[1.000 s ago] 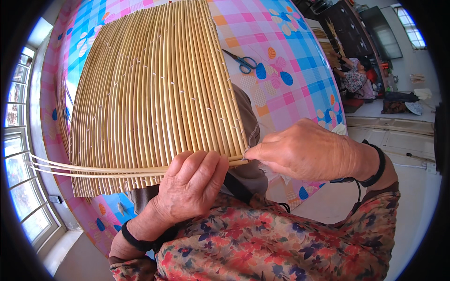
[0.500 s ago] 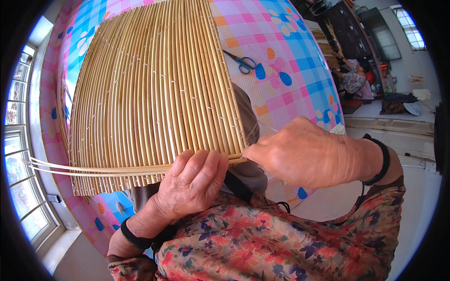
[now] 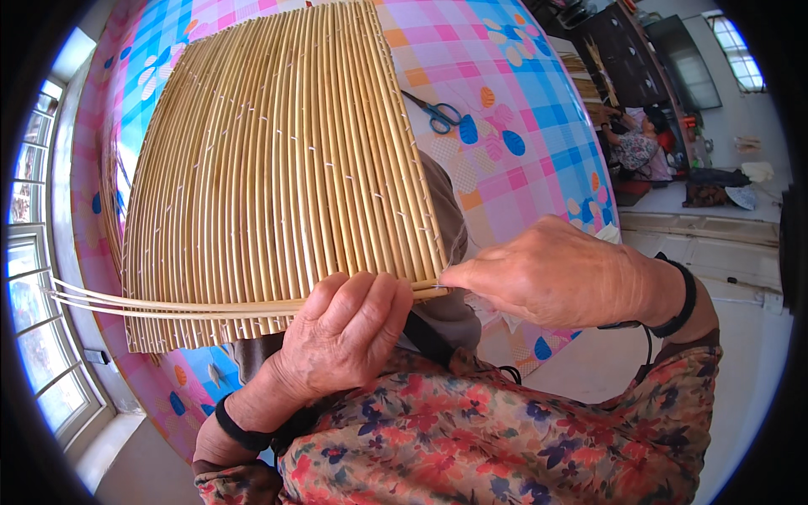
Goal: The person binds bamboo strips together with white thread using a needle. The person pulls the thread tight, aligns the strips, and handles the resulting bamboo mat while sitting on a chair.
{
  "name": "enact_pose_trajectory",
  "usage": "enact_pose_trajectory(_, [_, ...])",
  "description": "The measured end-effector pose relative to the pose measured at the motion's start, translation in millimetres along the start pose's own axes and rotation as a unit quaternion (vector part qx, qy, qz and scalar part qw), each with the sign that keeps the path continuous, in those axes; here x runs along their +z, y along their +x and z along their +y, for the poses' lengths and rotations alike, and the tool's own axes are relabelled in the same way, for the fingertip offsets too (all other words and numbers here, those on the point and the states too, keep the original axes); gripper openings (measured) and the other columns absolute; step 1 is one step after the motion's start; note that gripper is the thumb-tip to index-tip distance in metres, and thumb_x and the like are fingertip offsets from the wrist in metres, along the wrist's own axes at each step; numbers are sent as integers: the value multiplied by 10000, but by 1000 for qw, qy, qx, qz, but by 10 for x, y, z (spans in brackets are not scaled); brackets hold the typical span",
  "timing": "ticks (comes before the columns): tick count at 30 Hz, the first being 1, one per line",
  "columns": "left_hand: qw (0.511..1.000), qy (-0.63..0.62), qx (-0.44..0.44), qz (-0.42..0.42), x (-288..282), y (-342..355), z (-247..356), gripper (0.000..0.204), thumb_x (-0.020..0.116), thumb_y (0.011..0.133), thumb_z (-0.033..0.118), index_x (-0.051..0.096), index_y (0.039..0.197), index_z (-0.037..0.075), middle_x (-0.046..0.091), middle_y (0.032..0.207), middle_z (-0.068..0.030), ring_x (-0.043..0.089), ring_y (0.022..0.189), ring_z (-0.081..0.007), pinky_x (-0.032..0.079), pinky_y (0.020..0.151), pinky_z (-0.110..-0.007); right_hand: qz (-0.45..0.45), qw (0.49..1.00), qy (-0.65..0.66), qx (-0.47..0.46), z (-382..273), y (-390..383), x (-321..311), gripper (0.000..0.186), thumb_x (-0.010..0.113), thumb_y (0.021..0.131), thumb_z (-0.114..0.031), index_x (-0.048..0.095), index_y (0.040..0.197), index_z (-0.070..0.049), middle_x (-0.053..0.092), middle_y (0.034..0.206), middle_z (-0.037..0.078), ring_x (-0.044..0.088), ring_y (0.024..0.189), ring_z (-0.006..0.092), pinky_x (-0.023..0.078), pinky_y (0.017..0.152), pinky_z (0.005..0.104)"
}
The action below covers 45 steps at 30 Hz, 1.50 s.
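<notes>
Lighting: bright, even daylight. Source: windows (image 3: pixel 38 278) at the left rim, panes washed out to white. Shadows: soft, lying under the woven reed mat (image 3: pixel 278 160) right of the windows. Focus: sharp on the mat. Distortion: strong fisheye bending at the edges, black vignette ringing the picture.

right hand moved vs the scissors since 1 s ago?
Barely. The right hand keeps pinching at the mat's lower right corner, same offset below the scissors.

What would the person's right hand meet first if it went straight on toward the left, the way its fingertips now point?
Most likely the left hand, whose fingers press the cross strips against the reed mat beside the right hand; depth is unclear.
</notes>
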<state>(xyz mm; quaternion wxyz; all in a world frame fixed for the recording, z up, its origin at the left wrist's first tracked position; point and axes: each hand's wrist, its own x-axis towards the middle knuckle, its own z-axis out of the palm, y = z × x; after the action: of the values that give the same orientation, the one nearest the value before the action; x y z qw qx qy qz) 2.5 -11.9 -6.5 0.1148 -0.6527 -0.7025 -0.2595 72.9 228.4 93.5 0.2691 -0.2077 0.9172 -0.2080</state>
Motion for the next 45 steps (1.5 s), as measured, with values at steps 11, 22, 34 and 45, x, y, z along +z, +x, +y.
enact_pose_trajectory(11, [1000, 9, 10, 3, -4, -3, -14, 466, 581, 709, 187, 640, 1099, -63, 575, 1102, -133, 574, 976, -242, 481, 826, -376, 10, 1000, -13, 16, -75, 7, 6, 237, 674, 742, -58, 541, 933, -12, 661, 725, 158, 687, 734, 341, 536, 596, 438])
enact_pose_trajectory(22, [1000, 8, 7, 22, -37, 24, -13, 429, 633, 695, 122, 649, 1086, -54, 585, 1096, -126, 583, 969, -238, 488, 815, -367, 66, 985, 129, 95, -15, -62, -214, 86, 590, 870, -85, 584, 907, -8, 628, 672, 130, 670, 661, 304, 509, 564, 398])
enact_pose_trajectory(34, [999, 31, -21, -31, -122, 57, 8, 335, 651, 769, 90, 679, 1086, -15, 619, 1056, -97, 598, 930, -220, 494, 785, -356, 463, 863, 197, -41, -126, -154, 1125, 171, 704, 818, -32, 615, 963, -16, 661, 1149, 174, 627, 717, 229, 505, 624, 300])
enact_pose_trajectory(45, [997, 31, -44, -53, -163, 75, 43, 397, 766, 726, 18, 638, 1100, -14, 587, 1072, -117, 585, 928, -280, 487, 791, -397, 500, 865, 11, -36, -267, 86, 1394, 130, 612, 862, -119, 574, 805, -9, 557, 1269, 304, 522, 583, 145, 436, 534, 270])
